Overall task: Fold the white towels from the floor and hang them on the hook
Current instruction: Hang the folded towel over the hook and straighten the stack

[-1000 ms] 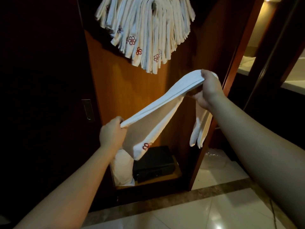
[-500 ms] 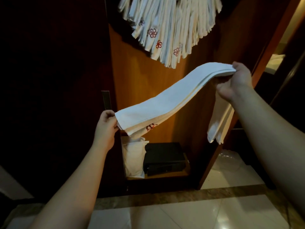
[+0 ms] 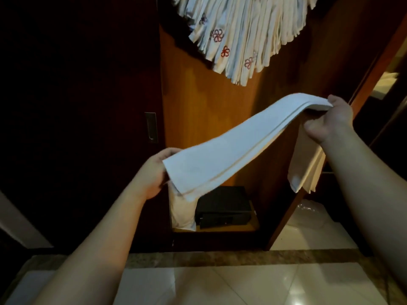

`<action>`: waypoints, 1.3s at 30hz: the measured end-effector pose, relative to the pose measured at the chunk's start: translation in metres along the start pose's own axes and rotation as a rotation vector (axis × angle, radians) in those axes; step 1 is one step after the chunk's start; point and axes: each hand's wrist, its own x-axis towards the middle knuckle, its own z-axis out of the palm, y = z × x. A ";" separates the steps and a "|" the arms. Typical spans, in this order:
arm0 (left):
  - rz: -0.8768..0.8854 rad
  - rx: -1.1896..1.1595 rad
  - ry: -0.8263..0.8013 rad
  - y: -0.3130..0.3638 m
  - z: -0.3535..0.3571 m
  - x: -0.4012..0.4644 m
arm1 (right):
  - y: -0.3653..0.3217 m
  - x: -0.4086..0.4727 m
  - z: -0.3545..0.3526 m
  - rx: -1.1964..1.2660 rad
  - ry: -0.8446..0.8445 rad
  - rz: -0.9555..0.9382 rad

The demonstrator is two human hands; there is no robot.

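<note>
Long white terry towel folded into a strip (image 3: 237, 142), stretched below hung white towels with red flower motifs (image 3: 242, 36); left hand (image 3: 154, 172) pinching low end, right hand (image 3: 330, 119) clamped over fold. Risk: layers slipping apart.

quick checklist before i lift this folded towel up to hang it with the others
1. Left hand grips the lower end of the folded towel: ok.
2. Right hand pinches the upper end: ok.
3. Layers lined up along the long edge: ok, edges run parallel.
4. Loose end hanging below the right hand is tidy: not ok, it dangles with its corners spread.
5. Hook free to take one more: cannot tell, the hanging towels hide it.
6. Path upward clear: ok, nothing shows between the towel and the bundle.
</note>
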 end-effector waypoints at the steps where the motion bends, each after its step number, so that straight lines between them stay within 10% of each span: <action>1: 0.026 -0.082 0.023 0.000 -0.003 -0.002 | 0.001 0.000 -0.004 -0.027 0.009 0.004; 14: 0.013 -0.677 0.197 -0.025 -0.021 -0.008 | 0.026 -0.006 -0.018 -0.401 0.077 0.111; 24: -0.170 -0.984 0.282 -0.064 -0.024 -0.008 | 0.028 -0.015 -0.016 -0.193 -0.014 0.207; 39: -0.644 -0.481 0.109 -0.121 0.037 -0.009 | 0.023 -0.048 0.035 -0.199 -0.133 0.082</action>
